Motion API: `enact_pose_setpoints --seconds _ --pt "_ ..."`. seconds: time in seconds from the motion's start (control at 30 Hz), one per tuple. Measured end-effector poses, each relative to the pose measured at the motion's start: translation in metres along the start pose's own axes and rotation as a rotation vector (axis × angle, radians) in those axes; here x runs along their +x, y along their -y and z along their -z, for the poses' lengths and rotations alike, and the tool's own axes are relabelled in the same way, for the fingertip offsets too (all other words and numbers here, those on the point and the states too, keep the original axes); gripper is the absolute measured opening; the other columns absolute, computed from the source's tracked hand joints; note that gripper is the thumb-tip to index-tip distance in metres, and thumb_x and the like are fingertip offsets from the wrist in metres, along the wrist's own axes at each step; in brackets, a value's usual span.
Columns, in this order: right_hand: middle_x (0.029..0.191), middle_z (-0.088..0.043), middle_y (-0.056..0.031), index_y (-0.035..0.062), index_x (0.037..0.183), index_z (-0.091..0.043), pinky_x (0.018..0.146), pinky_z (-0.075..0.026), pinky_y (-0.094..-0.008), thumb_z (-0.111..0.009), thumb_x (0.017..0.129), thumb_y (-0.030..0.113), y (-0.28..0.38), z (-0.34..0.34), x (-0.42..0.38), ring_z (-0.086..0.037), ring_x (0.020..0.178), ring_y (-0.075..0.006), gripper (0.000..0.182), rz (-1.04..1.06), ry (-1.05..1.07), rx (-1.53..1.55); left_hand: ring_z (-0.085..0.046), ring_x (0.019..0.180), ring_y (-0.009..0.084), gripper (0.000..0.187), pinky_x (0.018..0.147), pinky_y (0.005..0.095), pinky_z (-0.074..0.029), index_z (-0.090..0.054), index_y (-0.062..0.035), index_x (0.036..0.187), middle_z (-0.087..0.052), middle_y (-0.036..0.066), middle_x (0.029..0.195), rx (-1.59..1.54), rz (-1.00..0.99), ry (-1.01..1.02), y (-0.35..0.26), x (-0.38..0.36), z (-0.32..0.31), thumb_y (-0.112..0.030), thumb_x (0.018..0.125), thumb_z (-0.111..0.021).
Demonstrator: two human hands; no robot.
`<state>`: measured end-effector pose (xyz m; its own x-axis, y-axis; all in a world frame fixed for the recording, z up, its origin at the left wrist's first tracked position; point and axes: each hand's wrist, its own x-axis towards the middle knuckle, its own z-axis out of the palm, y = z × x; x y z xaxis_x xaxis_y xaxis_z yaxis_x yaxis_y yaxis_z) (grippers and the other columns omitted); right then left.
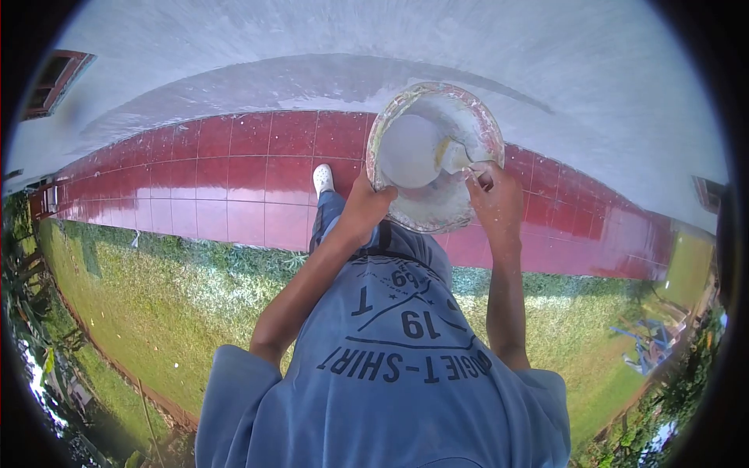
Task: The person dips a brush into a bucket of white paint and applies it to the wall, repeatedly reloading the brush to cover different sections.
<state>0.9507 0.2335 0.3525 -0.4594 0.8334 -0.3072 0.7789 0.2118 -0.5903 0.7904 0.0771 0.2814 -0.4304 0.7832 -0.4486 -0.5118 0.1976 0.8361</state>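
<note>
A round, paint-spattered bucket (376, 140) is held up in front of my body, tilted so that its inside shows. White paint (409, 150) lies in a pool toward its left side. My left hand (369, 208) grips the bucket's lower left rim, thumb over the edge. Inside the right half, a paintbrush (452, 154) with pale, paint-coated bristles overlaps the edge of the paint. Its handle end sits pinched in the fingers of my right hand (497, 200), which reaches over the right rim.
A grey-white wall (257, 86) rises ahead, darker along its lower band. Below it runs a walkway of glossy red tiles (250, 168), where my white shoe (323, 179) stands. Grass (187, 304) borders the tiles. A blue frame-like object (649, 343) lies far right on the grass.
</note>
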Motion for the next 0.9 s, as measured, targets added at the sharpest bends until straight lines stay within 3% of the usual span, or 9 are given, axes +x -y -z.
enact_pose_setpoints --seconds 0.03,0.1,0.23,0.3,0.37,0.43,0.6,0.9 --pt "0.093 -0.069 -0.0162 0.0012 0.097 -0.069 0.073 -0.052 -0.0377 -0.077 0.078 0.019 -0.002 -0.011 0.005 -0.067 0.085 -0.0363 0.027 -0.005 -0.004 -0.004 -0.06 0.113 0.0238 0.054 0.094 0.0364 -0.051 -0.042 0.0037 0.137 -0.058 0.016 0.125 -0.024 -0.013 0.003 0.001 0.0 0.0 0.007 0.084 -0.05" --pt "0.082 -0.069 -0.0191 0.0013 0.088 -0.07 0.069 -0.053 -0.0425 -0.075 0.079 0.02 -0.018 -0.046 0.021 -0.068 0.076 -0.0393 0.021 0.339 -0.002 -0.321 -0.06 0.112 0.0237 0.054 0.093 0.0361 -0.051 -0.042 0.0037 0.137 -0.058 0.016 0.125 -0.018 -0.011 0.003 -0.002 0.0 0.0 0.007 0.083 -0.05" --pt "0.088 -0.068 -0.0207 0.0013 0.09 -0.068 0.072 -0.053 -0.0465 -0.075 0.076 0.019 -0.018 -0.079 0.042 -0.068 0.084 -0.0383 0.024 0.333 0.055 -0.535 -0.059 0.115 0.023 0.056 0.096 0.0356 -0.048 -0.042 0.0035 0.138 -0.058 0.016 0.127 -0.002 -0.037 -0.023 -0.007 -0.004 -0.003 0.008 0.083 -0.051" --pt "0.084 -0.068 -0.0232 -0.0006 0.083 -0.068 0.075 -0.054 -0.0477 -0.07 0.077 0.009 -0.014 -0.085 0.045 -0.069 0.083 -0.039 0.011 0.319 0.075 -0.582 -0.058 0.116 0.0225 0.057 0.098 0.0352 -0.047 -0.041 0.0032 0.139 -0.057 0.015 0.128 -0.01 -0.049 -0.032 -0.006 -0.005 -0.005 0.008 0.083 -0.051" --pt "0.085 -0.068 -0.0225 0.0001 0.086 -0.068 0.075 -0.055 -0.0474 -0.069 0.077 0.007 -0.02 -0.091 0.051 -0.069 0.084 -0.0388 0.012 0.318 0.084 -0.609 -0.056 0.118 0.022 0.058 0.099 0.0347 -0.045 -0.041 0.0028 0.14 -0.057 0.015 0.129 -0.02 -0.063 -0.04 -0.006 -0.007 -0.006 0.008 0.083 -0.051" --pt "0.085 -0.068 -0.0217 0.0008 0.089 -0.067 0.075 -0.055 -0.0471 -0.068 0.076 0.006 -0.024 -0.091 0.054 -0.069 0.086 -0.0385 0.013 0.318 0.098 -0.637 -0.051 0.124 0.0219 0.061 0.104 0.0331 -0.038 -0.04 0.0002 0.143 -0.056 0.014 0.131 -0.023 -0.03 -0.037 -0.01 -0.01 -0.007 0.007 0.083 -0.052" --pt "0.086 -0.068 -0.0198 0.0036 0.1 -0.064 0.073 -0.055 -0.0474 -0.065 0.078 0.003 -0.027 -0.079 0.058 -0.069 0.087 -0.0374 0.023 0.456 0.02 -0.606 -0.051 0.125 0.0235 0.061 0.105 0.0339 -0.037 -0.04 -0.0003 0.143 -0.055 0.016 0.132 -0.034 -0.076 -0.05 -0.001 -0.009 -0.006 0.007 0.083 -0.052" --pt "0.088 -0.07 -0.0188 0.0043 0.098 -0.067 0.074 -0.056 -0.046 -0.065 0.078 0.003 -0.012 -0.084 0.065 -0.069 0.087 -0.0353 0.021 0.541 0.119 -0.701 -0.054 0.122 0.0254 0.06 0.102 0.0344 -0.04 -0.042 -0.0008 0.142 -0.058 0.018 0.129 -0.023 -0.099 -0.08 0.003 -0.009 -0.004 0.003 0.083 -0.054"
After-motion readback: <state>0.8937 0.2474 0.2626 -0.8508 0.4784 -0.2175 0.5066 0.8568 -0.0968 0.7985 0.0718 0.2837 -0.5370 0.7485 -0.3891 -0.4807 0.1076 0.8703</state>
